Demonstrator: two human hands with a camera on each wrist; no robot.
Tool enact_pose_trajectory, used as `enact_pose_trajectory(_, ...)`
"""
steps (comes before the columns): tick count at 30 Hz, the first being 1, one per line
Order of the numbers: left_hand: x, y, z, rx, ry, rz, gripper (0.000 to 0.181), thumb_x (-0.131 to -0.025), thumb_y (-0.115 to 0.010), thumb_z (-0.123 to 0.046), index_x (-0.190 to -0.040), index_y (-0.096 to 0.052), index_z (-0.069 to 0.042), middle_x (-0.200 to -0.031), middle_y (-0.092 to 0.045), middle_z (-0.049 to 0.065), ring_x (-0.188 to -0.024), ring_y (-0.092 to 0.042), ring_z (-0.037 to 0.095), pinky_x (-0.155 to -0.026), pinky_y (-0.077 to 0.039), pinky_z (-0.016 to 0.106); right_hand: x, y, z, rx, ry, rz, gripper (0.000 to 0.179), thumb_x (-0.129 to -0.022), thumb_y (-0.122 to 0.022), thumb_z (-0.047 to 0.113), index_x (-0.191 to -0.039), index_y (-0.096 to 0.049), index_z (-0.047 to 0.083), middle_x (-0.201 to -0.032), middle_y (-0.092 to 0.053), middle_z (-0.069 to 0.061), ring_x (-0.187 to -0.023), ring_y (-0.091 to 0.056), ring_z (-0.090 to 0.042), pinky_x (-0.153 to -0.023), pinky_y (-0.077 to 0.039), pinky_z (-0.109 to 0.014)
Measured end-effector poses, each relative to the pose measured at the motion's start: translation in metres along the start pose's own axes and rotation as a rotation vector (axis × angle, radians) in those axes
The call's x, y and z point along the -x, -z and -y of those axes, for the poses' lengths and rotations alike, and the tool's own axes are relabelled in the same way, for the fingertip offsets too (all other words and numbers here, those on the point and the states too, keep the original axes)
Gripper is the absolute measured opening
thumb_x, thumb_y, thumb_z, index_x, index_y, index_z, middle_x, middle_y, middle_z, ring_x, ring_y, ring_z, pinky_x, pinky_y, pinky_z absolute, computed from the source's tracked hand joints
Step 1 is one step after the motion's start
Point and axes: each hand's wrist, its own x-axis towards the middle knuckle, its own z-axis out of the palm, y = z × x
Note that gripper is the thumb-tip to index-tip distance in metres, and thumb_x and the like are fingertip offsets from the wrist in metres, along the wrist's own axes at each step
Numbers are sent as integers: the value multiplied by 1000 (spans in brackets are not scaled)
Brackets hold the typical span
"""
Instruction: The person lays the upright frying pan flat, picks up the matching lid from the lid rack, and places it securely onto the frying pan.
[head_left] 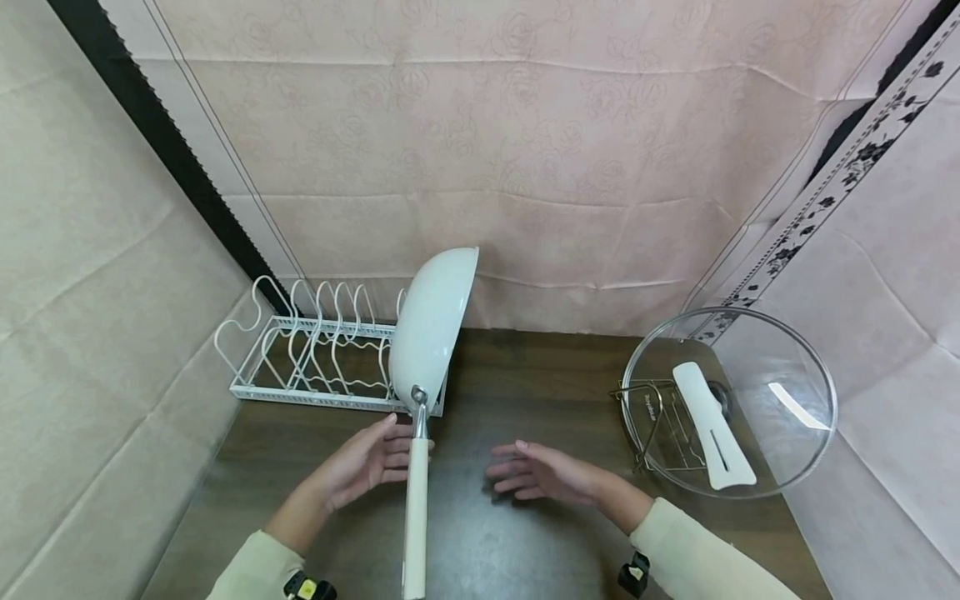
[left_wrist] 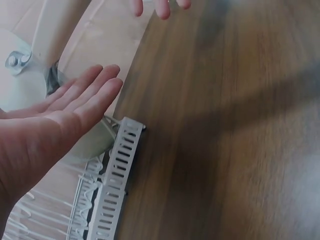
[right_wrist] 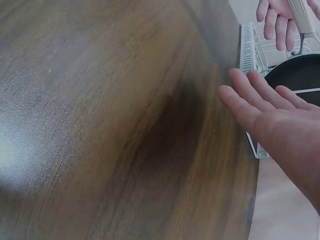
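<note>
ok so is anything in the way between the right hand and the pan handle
Almost nothing: in the head view, bare tabletop lies between the right hand and the pan handle. Only a fingertip of the left hand, which is partly behind the handle, shows on that side.

2 hands (head_left: 371,461) (head_left: 551,475), 1 ea. pan (head_left: 429,329), lid (head_left: 765,371), dishrack (head_left: 315,398)

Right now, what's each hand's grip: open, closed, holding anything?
Left hand: open, beside the frying-pan handle, not gripping it.
Right hand: open, holding nothing.
</note>
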Motion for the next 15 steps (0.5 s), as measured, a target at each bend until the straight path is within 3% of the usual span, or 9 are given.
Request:
enact_pose_trajectory(8,-3,-15,1,80,51,-87,62,-110,-37,-52,-134,-47,4,-130,-69,20,-120,-69,33,-99,-57,46,-5,-3,-2,-32,-22,37,75,-110,-17,52,-162,-14,-2,-163,-31,-30,-147,-39,-49,-122,-24,-66)
enact_pose_trajectory(15,-5,-25,0,88,81,-164,58,-108,-41,-55,-124,-53,-1,-116,-75,12,-109,-74,28,-97,-58,47,-9,-5,-5,-70,-28,60,76,-110,-15,53,-161,-15,-3,-163,-31,-31,-147,-39,-49,-122,-25,-66)
